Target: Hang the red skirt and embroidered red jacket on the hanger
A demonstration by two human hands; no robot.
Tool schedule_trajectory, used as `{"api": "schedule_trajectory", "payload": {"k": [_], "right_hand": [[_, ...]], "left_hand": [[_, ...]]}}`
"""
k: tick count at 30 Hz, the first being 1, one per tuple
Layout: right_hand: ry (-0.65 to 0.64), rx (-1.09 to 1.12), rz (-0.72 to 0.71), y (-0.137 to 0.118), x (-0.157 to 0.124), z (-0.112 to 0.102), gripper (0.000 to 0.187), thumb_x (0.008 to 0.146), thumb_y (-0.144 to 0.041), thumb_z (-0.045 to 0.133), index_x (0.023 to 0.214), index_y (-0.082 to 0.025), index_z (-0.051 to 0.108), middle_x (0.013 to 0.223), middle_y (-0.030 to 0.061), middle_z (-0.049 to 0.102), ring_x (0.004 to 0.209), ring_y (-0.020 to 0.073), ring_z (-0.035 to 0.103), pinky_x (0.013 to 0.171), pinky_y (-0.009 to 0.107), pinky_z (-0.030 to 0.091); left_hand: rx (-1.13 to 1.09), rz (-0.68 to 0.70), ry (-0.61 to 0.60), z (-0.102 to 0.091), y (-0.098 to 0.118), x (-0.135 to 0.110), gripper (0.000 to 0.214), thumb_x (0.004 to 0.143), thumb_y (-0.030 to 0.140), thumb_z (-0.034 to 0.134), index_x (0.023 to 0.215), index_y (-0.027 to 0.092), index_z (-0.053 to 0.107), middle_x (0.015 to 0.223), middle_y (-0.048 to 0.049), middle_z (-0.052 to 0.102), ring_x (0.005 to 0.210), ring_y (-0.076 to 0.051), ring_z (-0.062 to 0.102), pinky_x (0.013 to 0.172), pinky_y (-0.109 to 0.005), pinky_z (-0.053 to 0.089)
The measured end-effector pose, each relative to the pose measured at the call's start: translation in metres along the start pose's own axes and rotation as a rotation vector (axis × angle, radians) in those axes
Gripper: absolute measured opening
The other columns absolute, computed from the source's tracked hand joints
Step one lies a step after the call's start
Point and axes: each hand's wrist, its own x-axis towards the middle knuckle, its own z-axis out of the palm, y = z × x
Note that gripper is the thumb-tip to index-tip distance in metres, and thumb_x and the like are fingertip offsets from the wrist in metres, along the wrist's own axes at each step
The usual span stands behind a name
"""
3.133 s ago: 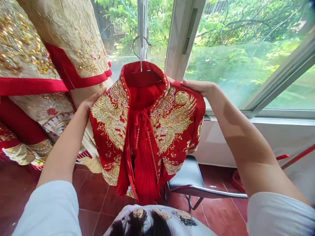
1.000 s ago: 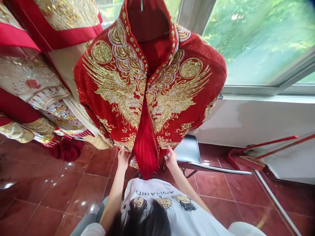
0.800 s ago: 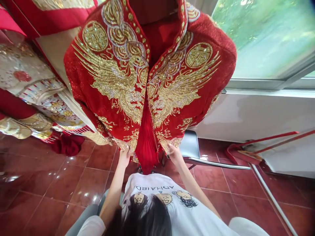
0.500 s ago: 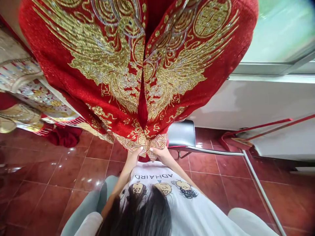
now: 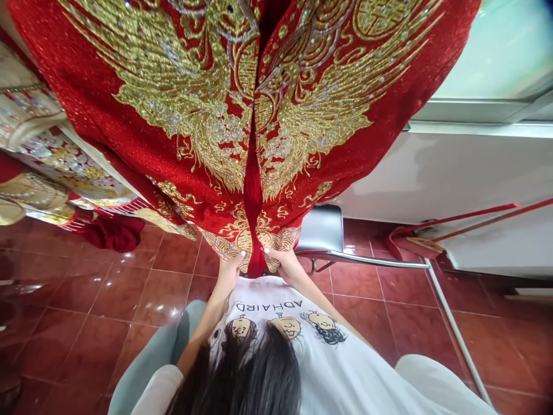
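A red jacket (image 5: 194, 115) with gold phoenix embroidery hangs in front of me and fills the upper part of the view. A strip of pleated red fabric (image 5: 254, 230) shows through the narrow gap between its two front panels. My left hand (image 5: 228, 272) grips the bottom hem of the left panel. My right hand (image 5: 286, 264) grips the bottom hem of the right panel. The two hands are close together, just above my white printed T-shirt (image 5: 311, 351).
More embroidered gold, white and red garments (image 5: 47, 173) hang at the left. A grey chair seat (image 5: 322, 233) stands behind the jacket. A white wall and window sill (image 5: 466, 173) are at the right, with red poles (image 5: 458, 225) leaning there. The floor is red tile (image 5: 108, 300).
My hands have gone from the jacket's shoulders down to its hem. They brought the two front panels nearly together. My view has dropped and moved closer to the jacket.
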Motion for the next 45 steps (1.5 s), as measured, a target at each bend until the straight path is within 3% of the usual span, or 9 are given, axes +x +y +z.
{"api": "schedule_trajectory", "payload": {"k": [5, 15, 22, 29, 35, 45], "right_hand": [[-0.057, -0.016, -0.009, 0.0, -0.005, 0.009, 0.055, 0.052, -0.025, 0.086, 0.102, -0.017, 0.064, 0.097, 0.007, 0.074, 0.101, 0.0258, 0.068, 0.089, 0.04, 0.056], [-0.039, -0.027, -0.084, -0.002, -0.006, 0.009, 0.066, 0.046, -0.013, 0.087, 0.108, -0.017, 0.064, 0.1, 0.0066, 0.074, 0.1, 0.0258, 0.068, 0.098, 0.043, 0.052], [-0.174, 0.14, 0.179, -0.003, -0.002, 0.004, 0.036, 0.055, -0.027, 0.083, 0.084, -0.017, 0.066, 0.09, 0.0086, 0.074, 0.108, 0.03, 0.066, 0.094, 0.043, 0.055], [-0.039, 0.161, 0.074, -0.001, -0.005, 0.01, 0.045, 0.056, -0.017, 0.083, 0.098, -0.018, 0.065, 0.094, 0.0047, 0.075, 0.108, 0.0257, 0.067, 0.092, 0.039, 0.057], [-0.034, 0.159, 0.045, 0.0, -0.008, 0.015, 0.053, 0.056, -0.016, 0.082, 0.105, -0.019, 0.064, 0.1, 0.0054, 0.074, 0.104, 0.0251, 0.068, 0.083, 0.037, 0.059], [0.005, 0.152, 0.015, -0.002, -0.01, 0.018, 0.054, 0.056, -0.014, 0.082, 0.105, -0.02, 0.063, 0.097, 0.0038, 0.074, 0.094, 0.0225, 0.07, 0.083, 0.036, 0.058]], "left_hand": [[0.026, -0.017, -0.068, 0.005, 0.004, -0.005, 0.07, 0.045, 0.036, 0.091, 0.109, 0.023, 0.065, 0.118, -0.0088, 0.07, 0.111, -0.031, 0.065, 0.1, -0.046, 0.051], [0.003, 0.014, -0.025, 0.02, 0.008, -0.017, 0.071, 0.064, 0.033, 0.085, 0.129, 0.024, 0.058, 0.128, -0.0074, 0.066, 0.126, -0.027, 0.057, 0.114, -0.044, 0.038], [-0.067, 0.023, -0.011, 0.026, 0.011, -0.018, 0.073, 0.065, 0.027, 0.085, 0.132, 0.029, 0.055, 0.133, -0.0044, 0.063, 0.131, -0.025, 0.052, 0.114, -0.04, 0.04], [-0.034, 0.012, -0.012, 0.034, 0.014, -0.019, 0.071, 0.059, 0.031, 0.088, 0.124, 0.025, 0.061, 0.13, -0.0062, 0.064, 0.129, -0.027, 0.054, 0.115, -0.043, 0.039], [-0.024, 0.052, -0.008, 0.032, 0.012, -0.016, 0.07, 0.059, 0.029, 0.087, 0.124, 0.025, 0.061, 0.129, -0.0059, 0.065, 0.127, -0.027, 0.056, 0.114, -0.043, 0.04], [0.017, 0.125, 0.041, 0.027, 0.005, -0.012, 0.067, 0.066, 0.027, 0.084, 0.128, 0.024, 0.057, 0.134, -0.0073, 0.062, 0.125, -0.025, 0.058, 0.113, -0.043, 0.041]]}}
